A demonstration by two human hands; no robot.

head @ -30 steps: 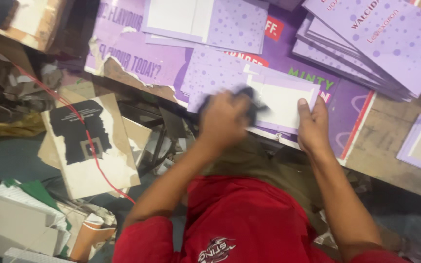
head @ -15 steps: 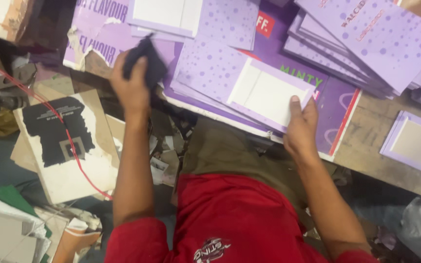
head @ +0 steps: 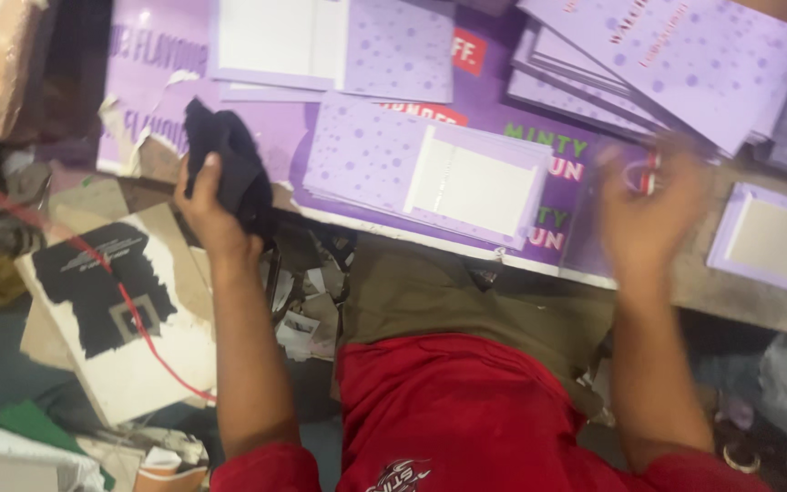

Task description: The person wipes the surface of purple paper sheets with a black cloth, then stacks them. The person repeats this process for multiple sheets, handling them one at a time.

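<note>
Left hand [head: 216,205] is clenched round a dark cloth [head: 229,169], held at the bench's [head: 749,296] near edge, just left of the purple dotted card stack [head: 366,155] with a white panel [head: 475,187] on top. Right hand [head: 653,210] is motion-blurred to the right of that stack; something small and red shows at its fingers, but whether it grips it cannot be told. Only the head view is given — everything is judged from it.

Risks, as a judgement: the stack overhangs the bench edge, so a sweep of the cloth could nudge it off onto the littered floor below. The fast right hand, near the fanned lilac sheets [head: 685,64] beyond the stack, could knock them askew.
</note>
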